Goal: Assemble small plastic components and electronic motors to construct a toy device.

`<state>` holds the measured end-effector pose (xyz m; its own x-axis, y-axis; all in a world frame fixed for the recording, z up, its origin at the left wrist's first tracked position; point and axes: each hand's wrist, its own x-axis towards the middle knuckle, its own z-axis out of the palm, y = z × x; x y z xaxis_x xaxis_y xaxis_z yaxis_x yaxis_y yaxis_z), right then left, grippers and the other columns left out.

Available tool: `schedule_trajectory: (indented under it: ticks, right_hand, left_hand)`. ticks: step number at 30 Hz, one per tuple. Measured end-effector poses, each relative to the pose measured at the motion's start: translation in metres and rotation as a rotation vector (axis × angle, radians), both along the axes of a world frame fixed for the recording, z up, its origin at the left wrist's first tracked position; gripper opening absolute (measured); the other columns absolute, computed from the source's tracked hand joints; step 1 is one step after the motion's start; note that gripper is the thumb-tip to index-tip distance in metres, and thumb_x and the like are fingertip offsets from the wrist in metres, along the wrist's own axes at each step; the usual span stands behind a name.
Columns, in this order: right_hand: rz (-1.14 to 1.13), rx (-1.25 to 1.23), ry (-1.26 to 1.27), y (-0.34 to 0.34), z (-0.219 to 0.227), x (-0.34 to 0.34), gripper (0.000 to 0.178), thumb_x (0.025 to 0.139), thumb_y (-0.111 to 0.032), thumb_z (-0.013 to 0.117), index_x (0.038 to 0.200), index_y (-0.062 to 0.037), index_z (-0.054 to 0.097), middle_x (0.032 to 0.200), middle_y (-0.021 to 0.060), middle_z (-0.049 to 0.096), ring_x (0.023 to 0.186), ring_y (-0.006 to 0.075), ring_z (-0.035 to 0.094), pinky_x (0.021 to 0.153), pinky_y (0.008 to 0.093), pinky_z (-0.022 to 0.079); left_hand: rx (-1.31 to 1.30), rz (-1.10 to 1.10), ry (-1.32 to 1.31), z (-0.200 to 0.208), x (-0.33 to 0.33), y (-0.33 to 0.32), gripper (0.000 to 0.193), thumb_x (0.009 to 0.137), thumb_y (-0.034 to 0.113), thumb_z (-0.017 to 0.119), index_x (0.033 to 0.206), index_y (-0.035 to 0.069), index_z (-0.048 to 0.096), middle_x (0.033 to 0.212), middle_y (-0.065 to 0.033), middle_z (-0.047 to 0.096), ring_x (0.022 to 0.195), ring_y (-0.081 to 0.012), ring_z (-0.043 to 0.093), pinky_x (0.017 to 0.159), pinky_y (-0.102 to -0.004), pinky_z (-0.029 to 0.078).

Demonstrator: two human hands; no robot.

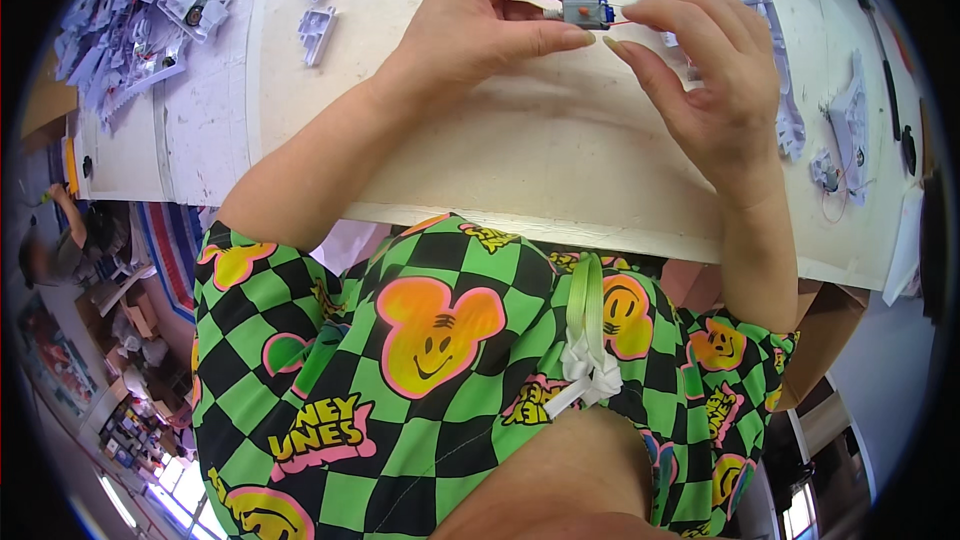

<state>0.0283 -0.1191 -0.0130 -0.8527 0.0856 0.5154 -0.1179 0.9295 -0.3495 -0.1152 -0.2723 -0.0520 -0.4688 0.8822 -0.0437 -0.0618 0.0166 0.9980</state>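
Hands over white table (520,155): left hand (480,25) pinching small grey motor (586,11), right hand (715,70) fingertips gripping its end.

The scene is brightly and evenly lit, apparently from overhead. The white table (520,155) reflects strongly around twelve o'clock, nearly washing out its surface, without hard glare. Soft shadows fall under the left hand (490,25) and right hand (715,80), toward six o'clock. Centre focus is crisp. Fisheye distortion bends the table edge, and a black vignette rings the frame. Toward eight o'clock the background turns dimmer and smeared.
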Motion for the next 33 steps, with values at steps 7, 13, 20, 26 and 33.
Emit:
schedule_trajectory:
  ticks: [7,13,20,26,33]
  right_hand:
    - [0.033,0.098,0.023,0.009,0.000,0.003,0.027,0.070,-0.004,0.072,0.095,-0.0107,0.067,0.089,0.0034,0.064,0.084,0.0218,0.058,0.075,0.0319,0.044]
    - [0.048,0.139,0.040,0.016,0.006,0.001,0.023,0.070,-0.004,0.072,0.092,-0.0100,0.067,0.090,0.0034,0.063,0.083,0.0222,0.058,0.074,0.0318,0.043]
    - [0.070,0.086,0.074,0.014,0.007,-0.006,0.018,0.071,-0.002,0.071,0.087,-0.0076,0.066,0.088,0.0033,0.062,0.078,0.0214,0.058,0.066,0.0304,0.045]
    - [0.098,-0.163,-0.131,0.012,0.011,-0.004,0.015,0.076,0.000,0.067,0.090,-0.0057,0.065,0.084,0.0061,0.063,0.073,0.0181,0.060,0.062,0.0254,0.047]
    - [0.060,-0.312,-0.242,0.010,0.010,-0.005,0.012,0.084,-0.006,0.062,0.095,-0.0032,0.064,0.084,0.0077,0.062,0.071,0.0179,0.060,0.062,0.0261,0.047]
  left_hand:
    - [0.031,-0.096,-0.555,0.012,0.010,0.003,0.028,0.089,0.014,0.060,0.113,-0.001,0.056,0.105,-0.0093,0.062,0.096,-0.0199,0.064,0.090,-0.0321,0.051]
    - [-0.012,-0.120,-0.540,0.016,0.010,0.002,0.034,0.089,0.020,0.059,0.117,-0.001,0.054,0.105,-0.0101,0.062,0.097,-0.0209,0.063,0.093,-0.0339,0.049]
    - [-0.062,-0.277,-0.684,0.024,0.001,-0.005,0.050,0.088,0.020,0.060,0.129,-0.004,0.047,0.104,-0.0096,0.062,0.096,-0.0164,0.062,0.094,-0.0301,0.047]
    - [-0.063,-0.265,-0.686,0.016,-0.008,-0.010,0.045,0.090,0.018,0.057,0.128,-0.005,0.048,0.106,-0.0079,0.061,0.093,-0.0138,0.061,0.092,-0.0280,0.047]
    - [-0.108,-0.246,-0.455,0.015,-0.006,-0.007,0.041,0.091,0.019,0.058,0.124,-0.003,0.053,0.107,-0.0059,0.061,0.097,-0.0117,0.058,0.092,-0.0265,0.047]
